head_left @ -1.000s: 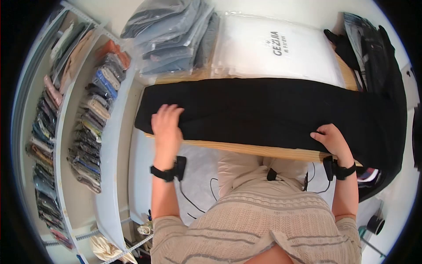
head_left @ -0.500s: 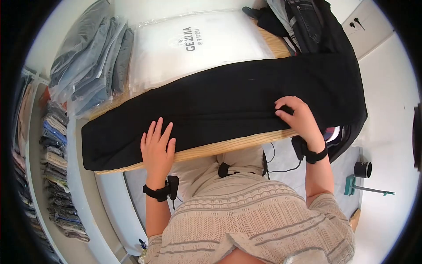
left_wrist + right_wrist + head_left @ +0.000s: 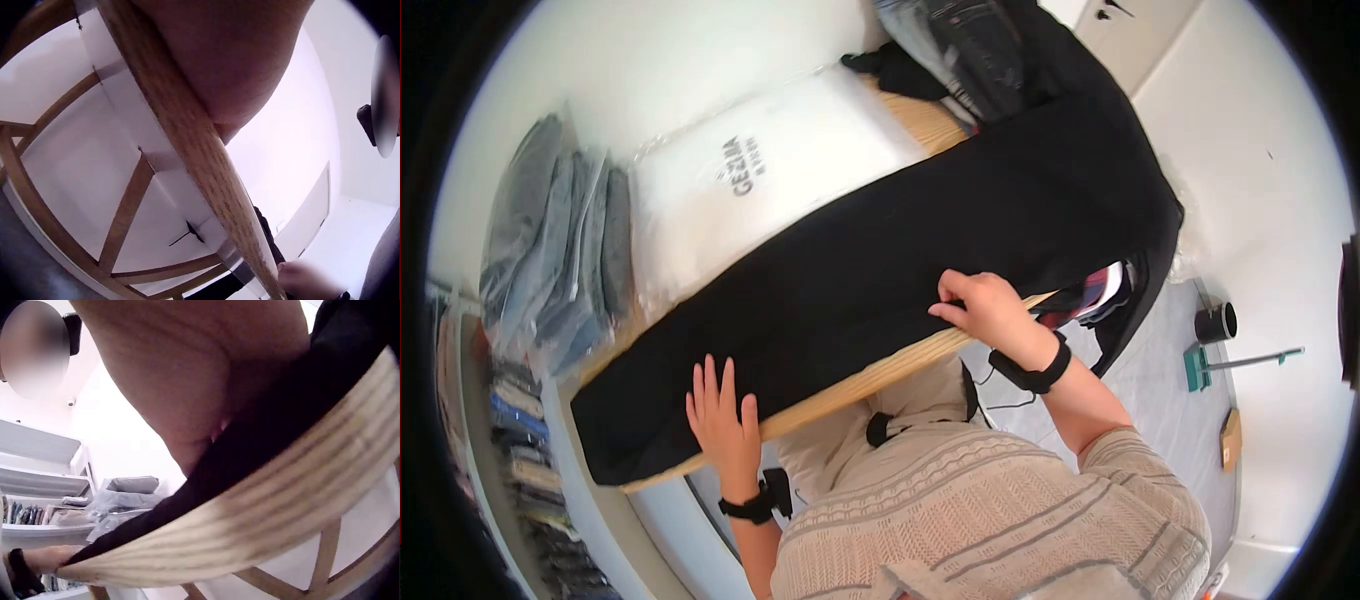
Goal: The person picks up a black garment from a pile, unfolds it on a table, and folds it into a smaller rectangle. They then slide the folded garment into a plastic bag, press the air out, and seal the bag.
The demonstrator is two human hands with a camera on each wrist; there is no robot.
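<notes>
on the wooden table [image 3: 870,385], head view: black cloth [image 3: 850,260] lies lengthwise along the near edge, drapes over the right end and hangs down. left hand [image 3: 725,415] sits on the cloth near its left end, palm down, fingers straight and spread, wide open, nothing gripped. right hand [image 3: 990,308] is farther along near the front edge, fingers bent, thumb toward the fingertips, at the cloth. can't tell if it's pinching fabric. behind the cloth: white plastic bags [image 3: 770,170] with dark lettering; left of those, bagged grey and blue garments [image 3: 560,250]. dark jeans [image 3: 980,50] at the far right end. shelves of folded clothes [image 3: 530,460] lower left.

left wrist view: heel of the left hand is over the wooden edge, table underside and its wood frame below. fingers hidden here. other hand is a blur down the edge.

right wrist view: heel of the right hand over the cloth, right beside the striped wood edge; a bit of fingertip shows against black, grip itself hidden. left hand at the far end, by the cloth's end.
</notes>
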